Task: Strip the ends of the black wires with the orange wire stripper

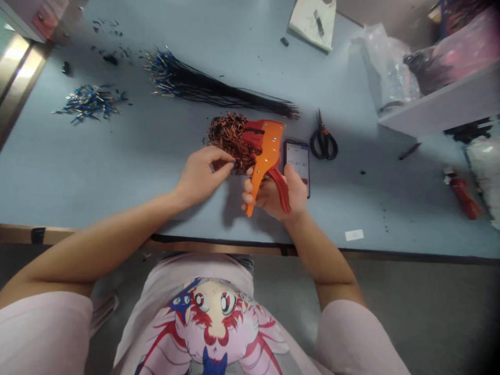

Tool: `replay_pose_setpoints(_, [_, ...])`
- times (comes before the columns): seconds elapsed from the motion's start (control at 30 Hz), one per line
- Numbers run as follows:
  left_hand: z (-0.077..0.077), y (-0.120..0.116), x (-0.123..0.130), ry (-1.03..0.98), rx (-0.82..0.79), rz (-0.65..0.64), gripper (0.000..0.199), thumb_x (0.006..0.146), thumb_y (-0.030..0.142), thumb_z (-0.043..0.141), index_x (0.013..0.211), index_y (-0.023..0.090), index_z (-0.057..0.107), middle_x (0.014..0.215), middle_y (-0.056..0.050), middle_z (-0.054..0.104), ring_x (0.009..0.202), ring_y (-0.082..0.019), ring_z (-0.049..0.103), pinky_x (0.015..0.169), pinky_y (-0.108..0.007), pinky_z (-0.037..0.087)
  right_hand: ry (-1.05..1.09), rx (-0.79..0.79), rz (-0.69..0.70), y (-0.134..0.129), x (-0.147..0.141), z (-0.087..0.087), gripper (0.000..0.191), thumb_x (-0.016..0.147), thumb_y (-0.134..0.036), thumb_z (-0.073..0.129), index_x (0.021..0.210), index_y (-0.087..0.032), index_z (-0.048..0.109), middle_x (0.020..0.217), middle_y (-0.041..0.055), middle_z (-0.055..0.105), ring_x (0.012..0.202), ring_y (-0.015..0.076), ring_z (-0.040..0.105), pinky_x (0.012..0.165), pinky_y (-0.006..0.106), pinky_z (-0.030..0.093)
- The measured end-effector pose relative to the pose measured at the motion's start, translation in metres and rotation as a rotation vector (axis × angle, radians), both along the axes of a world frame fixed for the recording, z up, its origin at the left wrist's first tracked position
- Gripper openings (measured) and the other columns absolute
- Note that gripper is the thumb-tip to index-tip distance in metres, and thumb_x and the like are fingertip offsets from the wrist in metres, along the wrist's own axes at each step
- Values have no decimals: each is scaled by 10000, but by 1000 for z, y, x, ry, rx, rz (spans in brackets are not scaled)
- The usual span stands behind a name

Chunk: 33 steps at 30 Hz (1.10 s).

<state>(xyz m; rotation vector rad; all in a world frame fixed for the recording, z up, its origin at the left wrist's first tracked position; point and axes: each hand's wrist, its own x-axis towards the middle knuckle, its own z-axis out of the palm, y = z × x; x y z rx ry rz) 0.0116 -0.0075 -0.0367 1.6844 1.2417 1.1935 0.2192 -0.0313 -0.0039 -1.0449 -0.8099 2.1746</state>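
Note:
My right hand [283, 195] is wrapped round the handles of an orange and red wire stripper [269, 146], whose jaws point up and left. Just left of it, my left hand [207, 174] pinches a small blue terminal [234, 162] between thumb and forefinger; most of it is hidden. Behind both hands lies a heap of short copper-coloured wire ends [228, 135], partly covered by the stripper's head. Farther back, a bundle of black wires [222, 91] stretches across the table with blue terminals at its left end.
A pile of loose blue terminals [91, 101] lies at the left. Right of the stripper are a phone [297, 156], partly behind my right hand, and black-handled scissors [324, 143]. A notepad [312, 23] sits at the back; plastic bags [390, 67] rest on a shelf at the right.

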Motion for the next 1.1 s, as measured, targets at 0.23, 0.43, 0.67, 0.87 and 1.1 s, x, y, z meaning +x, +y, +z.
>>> replay_pose_setpoints(0.23, [-3, 17, -15, 183, 12, 94, 63, 773, 144, 752, 800, 192, 784, 812, -47, 732, 719, -174, 591, 684, -295, 390, -211, 198, -47, 7, 10, 5, 683, 938, -722, 134, 1195, -214, 511, 1081, 122, 634, 875, 233, 625, 791, 449, 567])
replay_pose_setpoints(0.43, [4, 16, -11, -81, -98, -58, 173, 843, 318, 722, 764, 170, 766, 715, -35, 713, 631, -145, 579, 592, -262, 411, -204, 302, 28, 5, 9, 4, 467, 922, -604, 339, 1180, -233, 457, 1033, 93, 639, 833, 224, 653, 799, 446, 560])
replay_pose_setpoints(0.67, [8, 26, -17, -316, 56, 250, 334, 835, 533, 777, 750, 221, 692, 724, -12, 628, 677, -132, 546, 651, -267, 453, -758, 662, 99, -7, 12, 12, 407, 918, -548, 553, 1133, -204, 522, 1057, 116, 673, 870, 244, 643, 802, 422, 545])
replay_pose_setpoints(0.87, [-5, 45, -23, -502, 148, 453, 470, 801, 699, 718, 768, 244, 606, 683, 19, 556, 552, -109, 448, 472, -252, 329, -1269, 1238, 440, -26, -7, 11, 467, 876, -354, 665, 1272, -119, 586, 1161, 204, 680, 1039, 353, 616, 896, 498, 494])
replay_pose_setpoints(1.1, [11, 14, -12, -20, 191, 71, 144, 877, 297, 660, 771, 199, 657, 734, 12, 665, 652, -109, 557, 609, -238, 433, -1126, 1362, 556, -27, -11, 4, 451, 855, -487, 756, 1146, -157, 655, 1161, 155, 695, 1055, 324, 615, 912, 459, 523])
